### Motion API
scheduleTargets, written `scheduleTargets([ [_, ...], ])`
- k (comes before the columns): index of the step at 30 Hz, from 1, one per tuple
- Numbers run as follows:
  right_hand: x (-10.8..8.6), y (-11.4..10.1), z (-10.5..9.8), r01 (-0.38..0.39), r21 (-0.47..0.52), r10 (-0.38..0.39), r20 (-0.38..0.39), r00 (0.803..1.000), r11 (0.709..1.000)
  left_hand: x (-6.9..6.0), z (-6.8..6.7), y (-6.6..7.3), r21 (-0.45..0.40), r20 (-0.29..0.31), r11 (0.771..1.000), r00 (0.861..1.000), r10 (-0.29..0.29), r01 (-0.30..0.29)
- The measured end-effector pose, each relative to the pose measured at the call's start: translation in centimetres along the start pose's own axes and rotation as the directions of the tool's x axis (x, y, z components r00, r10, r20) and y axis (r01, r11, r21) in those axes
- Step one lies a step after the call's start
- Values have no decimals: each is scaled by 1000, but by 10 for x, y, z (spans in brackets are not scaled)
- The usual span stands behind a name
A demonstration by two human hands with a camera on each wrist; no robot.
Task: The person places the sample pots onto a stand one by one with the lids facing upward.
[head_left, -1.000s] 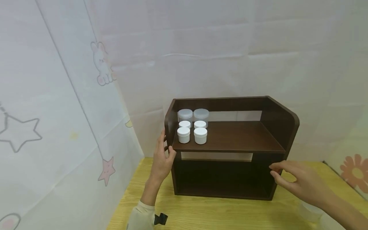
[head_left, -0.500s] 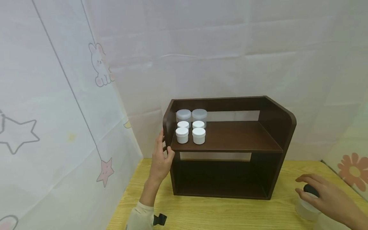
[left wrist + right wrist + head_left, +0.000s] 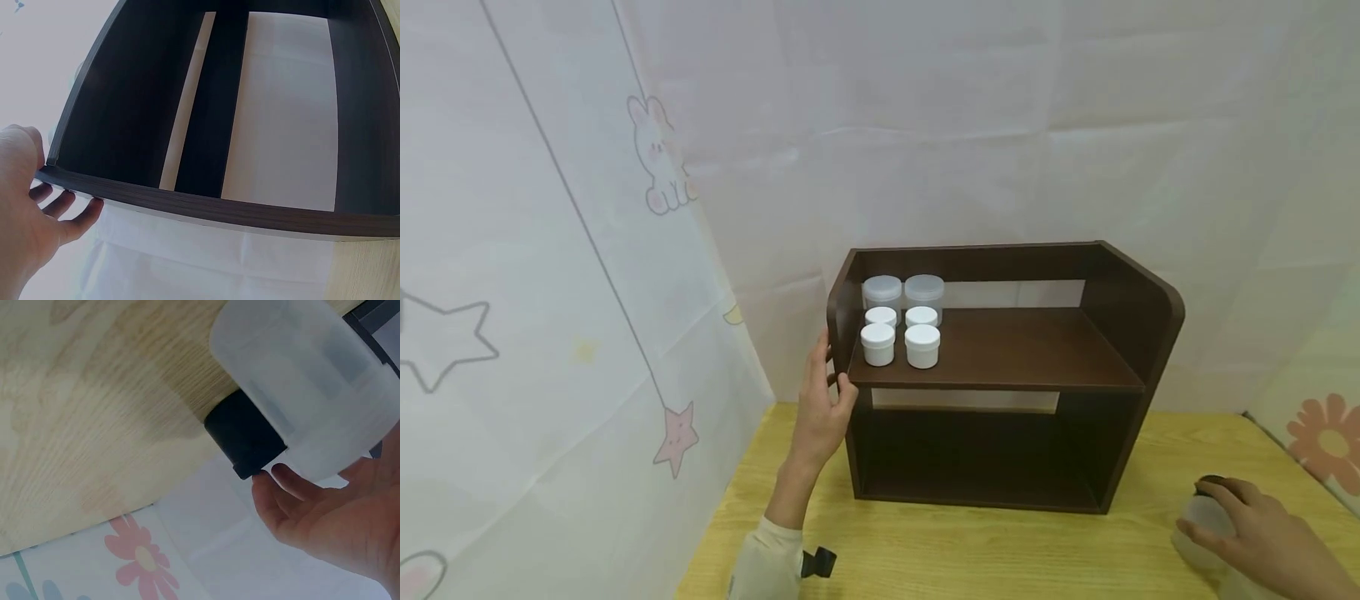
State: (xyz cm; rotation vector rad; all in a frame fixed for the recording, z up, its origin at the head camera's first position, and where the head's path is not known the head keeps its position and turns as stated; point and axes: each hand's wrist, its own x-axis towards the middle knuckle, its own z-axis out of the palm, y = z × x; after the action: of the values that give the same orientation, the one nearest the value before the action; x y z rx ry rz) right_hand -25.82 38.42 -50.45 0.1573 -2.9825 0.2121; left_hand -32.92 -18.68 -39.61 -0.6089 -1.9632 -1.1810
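My left hand [image 3: 822, 421] grips the front edge of the left side panel of a dark brown two-tier shelf [image 3: 1037, 350]; in the left wrist view the thumb lies on one side of the board, the fingers [image 3: 81, 224] on the other. Near the table's right side, my right hand [image 3: 1262, 533] reaches over a frosted plastic jar [image 3: 1198, 542]. Its fingertips [image 3: 262, 481] are at the rim of a small black jar [image 3: 244, 431] standing beside the frosted one. In the right wrist view the thumb is mostly hidden.
On the upper tier's left, several small white lidded jars [image 3: 922, 347] stand in front of two taller translucent jars [image 3: 924, 298]. The shelf stands on a yellow wood-grain table [image 3: 985, 542], with a pale wall sheet [image 3: 955, 167] behind and another at the left.
My right hand has moved right and down from the shelf's right side to the black and frosted jars. The left hand stays on the side panel.
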Motion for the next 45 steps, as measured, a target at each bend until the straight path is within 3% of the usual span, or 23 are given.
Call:
scheduleTargets([
  [9,-7,-3,-2,-16,-6,16,1,1000,1000,5,1,2,-10,4,999,999,38,-38],
  [14,-5,-5,-7,29,-2,-29,-49,998,1000,9,1,2,3,5,999,999,45,-45],
  [19,-5,-9,-13,-6,46,11,-105,994,999,10,0,2,12,11,999,999,35,-35],
  [25,-10,-34,-41,-44,126,60,-129,990,991,9,0,2,11,11,999,999,42,-42],
  [28,-13,-51,-60,-7,170,44,-217,975,985,8,-1,3,19,16,999,999,31,-31],
  [29,-14,-57,-66,20,180,29,-269,963,983,7,-1,3,20,17,999,999,29,-29],
  [31,-16,-67,-77,118,189,-30,-416,909,975,7,-1,4,18,16,999,999,30,-31],
  [33,-16,-76,-89,219,159,-98,-550,830,963,6,-1,4,14,13,999,999,30,-30],
  [36,-14,-89,-106,321,87,-177,-687,705,943,5,0,4,2,9,999,999,32,-32],
  [38,-13,-98,-116,346,70,-196,-712,674,935,4,-1,3,-4,8,1000,1000,29,-29],
  [45,-5,-129,-145,438,48,-272,-722,636,898,3,-1,2,-10,8,1000,1000,18,-18],
])
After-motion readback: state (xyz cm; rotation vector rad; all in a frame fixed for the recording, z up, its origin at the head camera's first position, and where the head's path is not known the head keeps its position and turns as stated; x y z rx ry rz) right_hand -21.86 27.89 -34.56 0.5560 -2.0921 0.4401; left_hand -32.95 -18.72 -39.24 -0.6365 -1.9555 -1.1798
